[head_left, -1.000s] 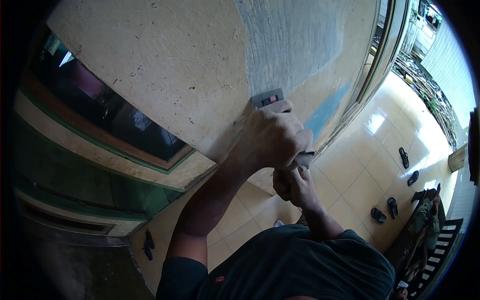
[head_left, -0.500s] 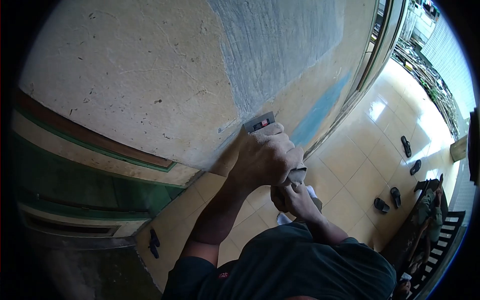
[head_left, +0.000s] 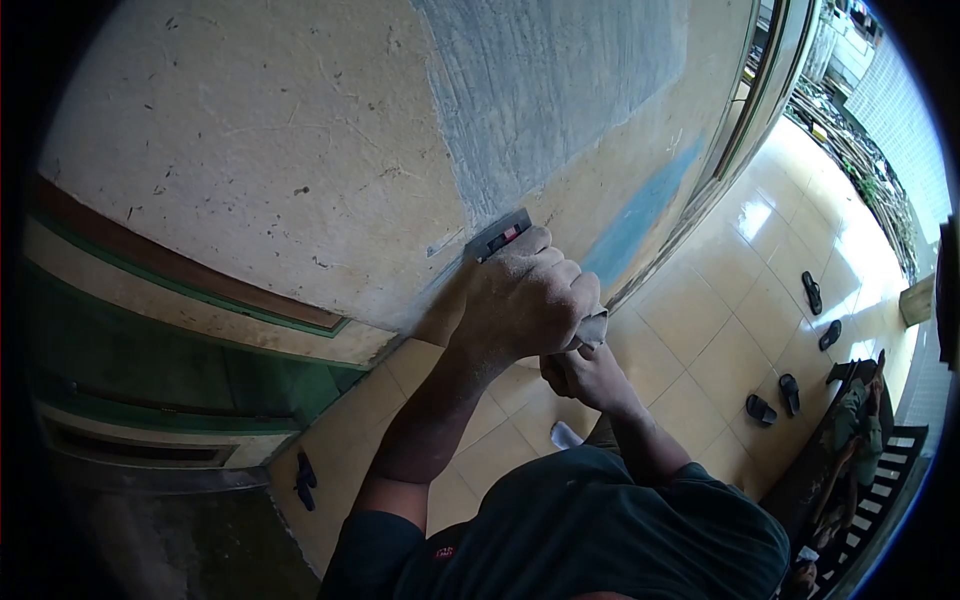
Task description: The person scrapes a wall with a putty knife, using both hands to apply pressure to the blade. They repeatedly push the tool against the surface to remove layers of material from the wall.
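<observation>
The dusty left hand is wrapped round a flat grey scraper with a small red and black label. Its blade lies against the wall, just below the lower tip of a rough grey-blue patch. A crumpled greyish piece sticks out at the left hand's lower side. Close below it is my right hand, its fingers curled closed and partly hidden behind the left hand. What the right hand grips cannot be made out.
A light blue streak marks the wall at right. Green-framed woodwork stands at lower left. Black sandals lie on the tiled floor. At lower right is a dark slatted bench with green cloth on it.
The left hand and the scraper have shifted slightly left and up along the wall. My right hand has moved slightly up with them.
</observation>
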Action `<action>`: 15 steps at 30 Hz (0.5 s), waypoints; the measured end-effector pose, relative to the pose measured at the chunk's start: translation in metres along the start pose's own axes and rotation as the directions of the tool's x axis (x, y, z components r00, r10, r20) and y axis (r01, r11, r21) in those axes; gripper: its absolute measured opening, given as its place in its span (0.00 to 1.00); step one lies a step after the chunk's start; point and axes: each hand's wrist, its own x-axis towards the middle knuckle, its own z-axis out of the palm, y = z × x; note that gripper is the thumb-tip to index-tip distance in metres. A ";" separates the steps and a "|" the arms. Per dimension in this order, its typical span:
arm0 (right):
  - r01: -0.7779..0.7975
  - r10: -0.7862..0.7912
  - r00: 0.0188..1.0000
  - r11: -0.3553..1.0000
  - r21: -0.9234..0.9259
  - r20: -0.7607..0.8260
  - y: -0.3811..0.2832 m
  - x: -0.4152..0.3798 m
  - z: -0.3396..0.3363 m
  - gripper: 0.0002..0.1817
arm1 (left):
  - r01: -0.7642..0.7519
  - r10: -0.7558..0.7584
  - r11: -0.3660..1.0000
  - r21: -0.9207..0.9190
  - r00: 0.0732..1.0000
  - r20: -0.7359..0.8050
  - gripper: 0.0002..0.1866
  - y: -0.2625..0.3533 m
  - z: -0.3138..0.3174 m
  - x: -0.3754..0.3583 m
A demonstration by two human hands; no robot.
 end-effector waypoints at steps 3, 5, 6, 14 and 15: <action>0.080 -0.080 0.997 0.996 -0.048 0.001 -0.005 -0.011 0.007 0.15 | 0.007 -0.007 1.000 -0.010 0.999 0.040 0.09 0.005 -0.006 0.003; 0.099 -0.098 0.995 0.990 0.096 -0.018 0.008 -0.017 0.015 0.15 | 0.037 -0.031 0.989 -0.145 0.998 0.050 0.08 0.010 -0.009 -0.004; 0.114 -0.113 0.993 0.993 0.027 -0.040 0.012 -0.014 0.016 0.15 | 0.035 -0.029 0.990 -0.139 0.998 0.050 0.08 0.008 -0.008 -0.003; 0.121 -0.122 0.992 0.992 -0.027 -0.025 0.000 -0.004 0.014 0.16 | -0.016 0.019 0.999 -0.037 0.996 0.092 0.09 0.001 -0.009 0.005; 0.170 -0.175 0.982 0.983 -0.075 -0.071 0.000 -0.008 0.018 0.15 | -0.011 0.016 0.998 -0.055 0.996 0.085 0.08 0.003 -0.008 0.002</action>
